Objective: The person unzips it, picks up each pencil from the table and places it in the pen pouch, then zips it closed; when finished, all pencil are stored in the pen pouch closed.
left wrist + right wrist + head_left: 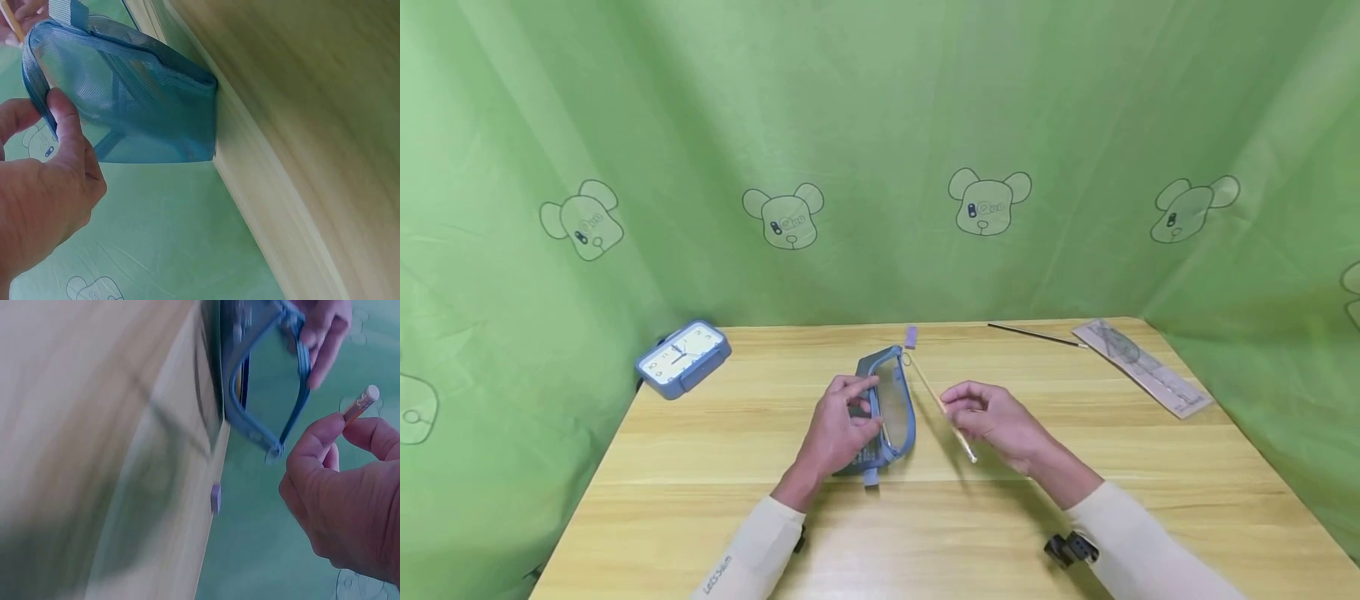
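Note:
A blue mesh pencil case (865, 454) stands on the table with its zipped mouth spread wide. My left hand (841, 423) pinches one edge of that mouth; the left wrist view shows thumb and finger on the zip edge of the case (144, 119). Just right of the case, my right hand (996, 421) pinches a yellow pencil (934, 395) above the table, slanting, its eraser end toward me. In the right wrist view the eraser end of the pencil (362, 403) pokes out past the fingertips. Something thin and yellow shows inside the case.
A purple eraser (911, 337) lies behind the case. A dark pencil (1037, 335) lies near the far edge, beside a flat pinkish package (1142, 368) at the right. A blue clock (683, 358) stands at the far left. Green curtain (880, 167) surrounds the wooden table (737, 450).

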Action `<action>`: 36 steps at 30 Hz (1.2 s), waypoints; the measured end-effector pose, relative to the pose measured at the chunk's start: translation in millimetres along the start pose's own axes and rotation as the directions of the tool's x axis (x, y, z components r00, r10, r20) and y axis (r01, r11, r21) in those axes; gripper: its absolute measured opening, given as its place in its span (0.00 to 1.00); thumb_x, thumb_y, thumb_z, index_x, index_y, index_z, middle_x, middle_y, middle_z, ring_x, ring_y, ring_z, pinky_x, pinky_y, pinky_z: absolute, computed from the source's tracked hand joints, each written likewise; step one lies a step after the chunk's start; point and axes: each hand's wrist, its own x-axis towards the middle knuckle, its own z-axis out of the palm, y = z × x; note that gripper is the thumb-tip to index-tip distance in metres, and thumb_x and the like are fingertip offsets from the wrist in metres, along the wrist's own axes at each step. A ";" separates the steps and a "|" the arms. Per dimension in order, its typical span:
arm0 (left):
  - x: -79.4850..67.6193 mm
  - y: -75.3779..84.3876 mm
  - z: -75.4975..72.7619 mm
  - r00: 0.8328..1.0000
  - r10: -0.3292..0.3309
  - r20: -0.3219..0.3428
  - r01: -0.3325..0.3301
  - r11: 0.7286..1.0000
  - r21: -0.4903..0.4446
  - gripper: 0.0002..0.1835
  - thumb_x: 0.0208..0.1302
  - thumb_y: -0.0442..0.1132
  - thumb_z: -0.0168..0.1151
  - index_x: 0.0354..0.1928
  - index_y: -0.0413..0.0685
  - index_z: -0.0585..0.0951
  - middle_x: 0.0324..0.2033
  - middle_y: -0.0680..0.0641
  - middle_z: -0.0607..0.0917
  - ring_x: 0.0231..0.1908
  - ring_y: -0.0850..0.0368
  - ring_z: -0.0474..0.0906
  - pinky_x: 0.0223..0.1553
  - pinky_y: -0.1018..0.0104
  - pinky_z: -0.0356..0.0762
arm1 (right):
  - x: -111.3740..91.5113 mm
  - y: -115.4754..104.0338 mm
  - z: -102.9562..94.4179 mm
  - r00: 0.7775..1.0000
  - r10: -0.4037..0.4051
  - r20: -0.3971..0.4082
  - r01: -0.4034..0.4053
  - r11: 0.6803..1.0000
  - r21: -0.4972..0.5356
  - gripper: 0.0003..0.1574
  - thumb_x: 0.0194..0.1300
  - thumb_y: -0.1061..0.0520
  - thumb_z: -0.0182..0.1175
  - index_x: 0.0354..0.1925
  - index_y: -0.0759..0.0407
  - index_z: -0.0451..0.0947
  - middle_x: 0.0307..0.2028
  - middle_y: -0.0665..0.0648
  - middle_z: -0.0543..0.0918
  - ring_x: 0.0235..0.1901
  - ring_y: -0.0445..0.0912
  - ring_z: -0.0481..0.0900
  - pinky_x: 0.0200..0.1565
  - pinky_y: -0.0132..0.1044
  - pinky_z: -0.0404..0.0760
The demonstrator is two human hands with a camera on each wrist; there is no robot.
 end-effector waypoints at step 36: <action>-1.2 1.0 7.3 0.999 0.023 0.022 -0.023 1.000 -0.005 0.34 0.63 0.23 0.68 0.73 0.36 0.76 0.66 0.37 0.73 0.52 0.48 0.81 0.46 0.75 0.90 | 53.6 1.2 92.9 0.971 0.046 -0.235 -0.062 0.996 -0.061 0.05 0.72 0.72 0.60 0.44 0.69 0.82 0.35 0.57 0.82 0.31 0.43 0.79 0.34 0.29 0.85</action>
